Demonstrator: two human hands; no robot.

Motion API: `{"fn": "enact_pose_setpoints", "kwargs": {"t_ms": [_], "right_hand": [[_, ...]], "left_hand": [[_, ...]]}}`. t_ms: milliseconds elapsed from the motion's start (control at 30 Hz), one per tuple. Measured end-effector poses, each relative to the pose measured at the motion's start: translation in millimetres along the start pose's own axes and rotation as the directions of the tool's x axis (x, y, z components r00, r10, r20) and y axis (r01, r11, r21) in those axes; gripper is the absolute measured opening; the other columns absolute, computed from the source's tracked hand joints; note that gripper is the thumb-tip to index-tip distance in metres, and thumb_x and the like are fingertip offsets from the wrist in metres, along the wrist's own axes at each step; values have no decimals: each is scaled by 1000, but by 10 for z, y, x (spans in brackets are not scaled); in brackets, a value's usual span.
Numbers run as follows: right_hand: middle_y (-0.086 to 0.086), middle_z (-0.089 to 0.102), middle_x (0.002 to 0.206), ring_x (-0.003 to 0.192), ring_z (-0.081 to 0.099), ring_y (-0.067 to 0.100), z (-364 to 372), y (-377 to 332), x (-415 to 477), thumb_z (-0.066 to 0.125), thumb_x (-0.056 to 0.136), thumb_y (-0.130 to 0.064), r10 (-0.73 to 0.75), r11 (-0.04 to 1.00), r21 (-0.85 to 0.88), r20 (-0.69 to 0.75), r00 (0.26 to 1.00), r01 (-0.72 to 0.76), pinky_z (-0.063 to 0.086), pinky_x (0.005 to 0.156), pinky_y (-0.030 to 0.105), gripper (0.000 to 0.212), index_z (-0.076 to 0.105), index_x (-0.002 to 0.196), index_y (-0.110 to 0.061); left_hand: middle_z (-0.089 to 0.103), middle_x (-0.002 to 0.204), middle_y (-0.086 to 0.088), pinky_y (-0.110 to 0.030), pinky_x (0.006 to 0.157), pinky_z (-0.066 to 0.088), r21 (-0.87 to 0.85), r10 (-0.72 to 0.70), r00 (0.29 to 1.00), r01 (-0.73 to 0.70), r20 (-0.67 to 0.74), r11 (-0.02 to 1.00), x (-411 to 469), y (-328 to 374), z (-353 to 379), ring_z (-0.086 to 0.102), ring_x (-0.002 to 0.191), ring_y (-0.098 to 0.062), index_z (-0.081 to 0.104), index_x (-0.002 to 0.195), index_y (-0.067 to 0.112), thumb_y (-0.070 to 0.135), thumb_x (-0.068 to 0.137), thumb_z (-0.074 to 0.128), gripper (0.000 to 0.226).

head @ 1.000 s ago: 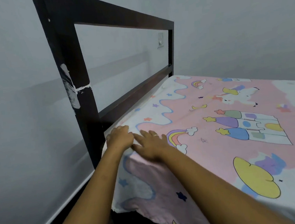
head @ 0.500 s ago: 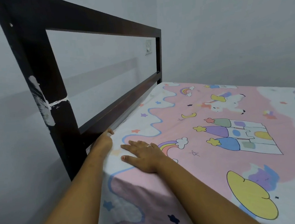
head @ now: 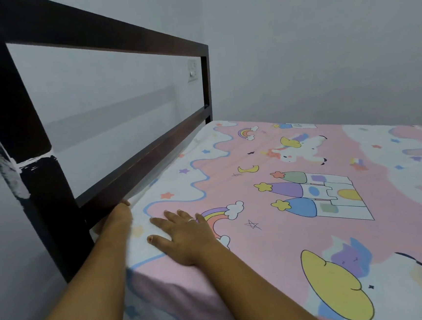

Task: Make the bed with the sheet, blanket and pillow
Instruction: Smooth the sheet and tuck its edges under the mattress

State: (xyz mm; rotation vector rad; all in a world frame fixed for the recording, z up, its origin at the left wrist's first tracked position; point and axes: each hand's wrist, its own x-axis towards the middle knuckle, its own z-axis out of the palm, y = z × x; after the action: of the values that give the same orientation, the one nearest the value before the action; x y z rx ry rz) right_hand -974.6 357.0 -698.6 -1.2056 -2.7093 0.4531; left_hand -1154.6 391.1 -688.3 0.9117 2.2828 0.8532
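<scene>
the smooth pink cartoon-print sheet (head: 262,234) lies on the bed under the right hand (head: 183,236), which is flat with straight fingers (one ringed). the left hand (head: 115,219) sits at its corner beside the dark wooden headboard (head: 141,163); i cannot tell its grip.

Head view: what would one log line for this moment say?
step: tucking sheet at headboard corner | left hand: at sheet edge, fingers hidden | right hand: flat on sheet | blanket, pillow: not seen

Pale grey walls (head: 321,35), dark wooden headboard frame (head: 107,38) with white paint smears, white wall switch (head: 192,71)
</scene>
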Motion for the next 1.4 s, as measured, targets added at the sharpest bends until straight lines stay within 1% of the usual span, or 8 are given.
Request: {"fn": "enact_pose_setpoints", "kwargs": {"t_ms": [33, 167, 467, 600, 933, 1033, 1133, 1400], "right_hand": [[-7, 9, 160, 147, 7, 20, 8, 0, 4, 21, 95, -64, 7, 1000, -4, -1, 1000, -7, 1, 116, 52, 58, 16, 149, -43], [-6, 8, 160, 147, 8, 23, 6, -19, -37, 19, 94, -65, 25, 1000, -17, 8, 1000, -25, 1, 116, 53, 60, 14, 149, -41], [1, 16, 159, 145, 15, 23, -19, 131, -713, 26, 97, -56, -19, 994, -111, -87, 996, 9, 9, 114, 51, 59, 17, 150, -32], [3, 53, 133, 123, 46, 24, -15, 299, -1183, 25, 90, -53, -54, 991, -132, -299, 953, 15, 33, 103, 44, 56, 49, 128, -20], [-9, 65, 79, 74, 58, 5, 288, 1002, -3037, 55, 89, -17, 178, 958, 271, -818, 547, 93, 46, 69, 17, 15, 66, 83, -9], [-4, 60, 58, 52, 53, 4, 682, 1141, -3281, 54, 91, -3, 796, 497, 864, -492, 352, 85, 45, 53, 21, 21, 63, 73, -8], [8, 61, 60, 52, 53, 13, 908, 1262, -3360, 52, 94, 0, 955, -4, 996, -24, 297, 92, 44, 47, 22, 25, 65, 72, -3], [4, 50, 125, 107, 52, 21, 1012, 1472, -3554, 66, 85, -42, 939, -345, 894, 333, 91, 288, 51, 78, 43, 58, 38, 130, -19]], "left_hand": [[37, 147, -14, -4, 60, 39, -347, -120, 991, 95, -51, 933, -4, 20, -45, 35, 138, -20, -4, 136, -26, 19, 59, -41, 96], [54, 128, -21, -37, 94, 45, 194, 158, 970, -121, -185, 973, -102, -103, -57, 50, 120, -38, 54, 128, 4, 2, 95, 34, 38], [42, 139, -15, -44, 106, 30, 712, 469, 859, -198, -204, 673, -904, -108, 204, 39, 129, -32, 44, 134, 16, 13, 88, 38, 47], [52, 130, -3, -41, 102, 32, 687, 603, 798, -435, -5, 582, -1409, 72, 730, 46, 123, -22, 50, 124, 23, 20, 93, 36, 34], [24, 155, 5, -42, 114, 13, 360, 774, 389, -906, 499, 223, -2988, 387, 1766, 19, 142, -18, 25, 146, 35, 63, 85, 2, 70], [24, 155, 6, -45, 114, 12, 303, 800, 265, -947, 539, 110, -3254, 419, 1988, 16, 144, -18, 25, 146, 35, 65, 71, -11, 88], [39, 148, 1, -49, 109, 24, 311, 836, 185, -950, 516, 19, -3316, 415, 2116, 33, 139, -24, 36, 143, 25, 70, 80, 4, 84], [63, 123, -3, -45, 90, 48, 315, 893, 88, -947, 442, -62, -3362, 387, 2180, 59, 113, -25, 59, 125, 15, 60, 86, 33, 64]]}}
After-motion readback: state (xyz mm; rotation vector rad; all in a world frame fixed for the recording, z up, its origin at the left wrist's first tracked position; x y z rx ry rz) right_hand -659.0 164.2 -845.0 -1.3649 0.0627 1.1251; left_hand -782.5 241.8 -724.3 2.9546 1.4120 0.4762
